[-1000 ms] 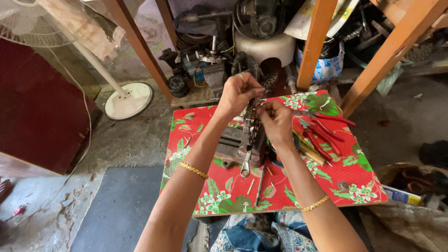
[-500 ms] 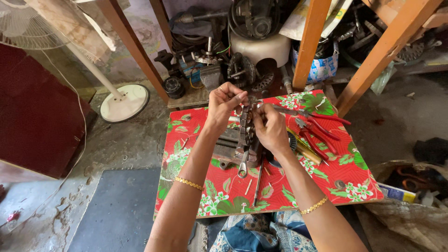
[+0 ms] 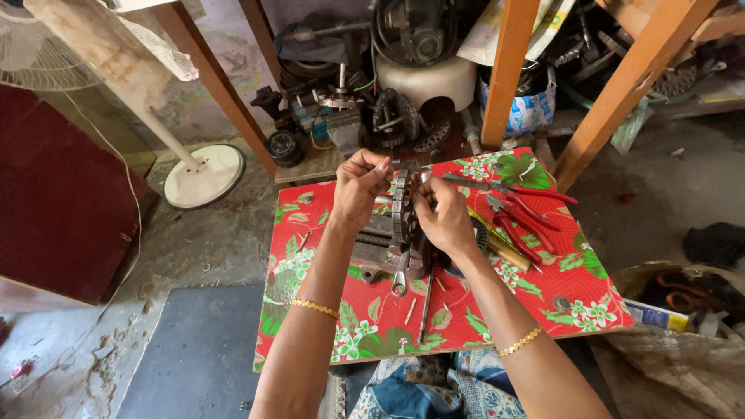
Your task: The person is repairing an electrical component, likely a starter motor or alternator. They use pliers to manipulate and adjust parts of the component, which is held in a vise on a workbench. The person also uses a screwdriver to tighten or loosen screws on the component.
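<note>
My left hand (image 3: 358, 186) and my right hand (image 3: 444, 216) both grip a round grey metal motor part (image 3: 403, 203) held upright on edge between them. It sits over a small bench vise (image 3: 380, 247) on a low table covered with a red flowered cloth (image 3: 574, 287). My left fingers pinch the part's top left rim. My right hand wraps its right side. A spanner (image 3: 400, 277) lies just below the part.
Red-handled pliers (image 3: 516, 219) and a screwdriver (image 3: 497, 250) lie right of my hands. Motor parts (image 3: 388, 116) pile up behind the table between orange wooden legs (image 3: 508, 74). A white fan base (image 3: 203, 175) stands left, a sack (image 3: 683, 341) at the right.
Both hands have shifted slightly on the motor part, the left fingers now pinching its upper rim. The view has drifted a little.
</note>
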